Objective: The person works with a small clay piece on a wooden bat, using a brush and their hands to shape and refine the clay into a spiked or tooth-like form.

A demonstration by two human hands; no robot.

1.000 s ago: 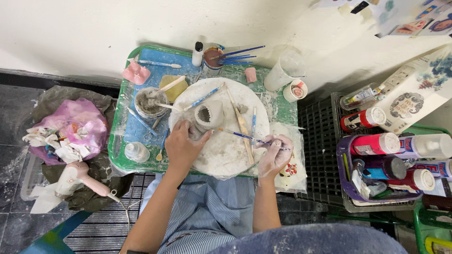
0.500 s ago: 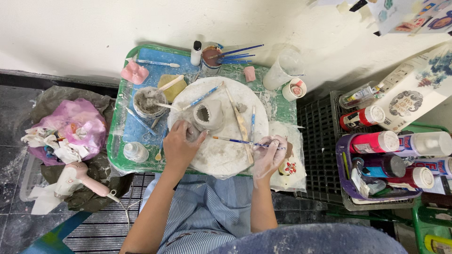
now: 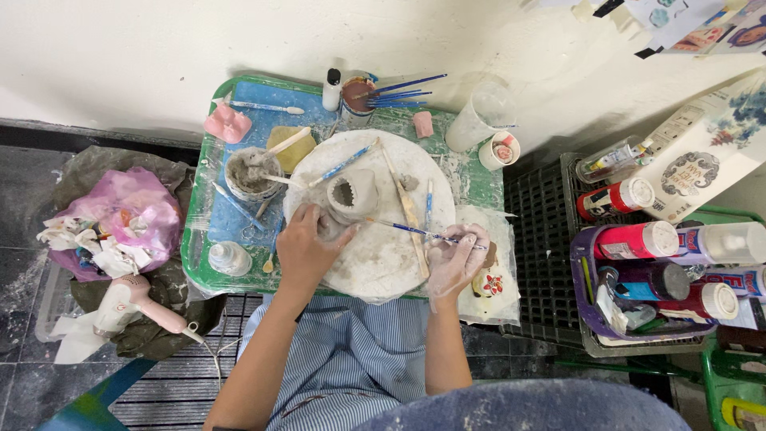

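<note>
A: Where is your left hand point(image 3: 307, 247)?

B: It rests on the round white turntable disc point(image 3: 375, 263), fingers curled against the base of the small grey clay cup with a notched rim point(image 3: 351, 195). It braces the cup rather than closing fully around it.

A: Your right hand point(image 3: 455, 259)?

B: It is closed in a pencil grip on a thin blue-handled brush point(image 3: 407, 230). The brush lies nearly level, its tip touching the cup's right side.

A: Locate the cup.

B: It stands upright on the disc, left of centre, just beside a long wooden modelling stick point(image 3: 405, 209) lying on the disc.

A: Surroundings?

B: The disc sits on a green plastic tray point(image 3: 195, 239). A grey slip-filled bowl point(image 3: 246, 172) stands left of the disc. A pink hair dryer point(image 3: 132, 303) lies on the floor, well apart, at left. Paint bottles with white caps fill a purple basket point(image 3: 586, 307) at right.
</note>
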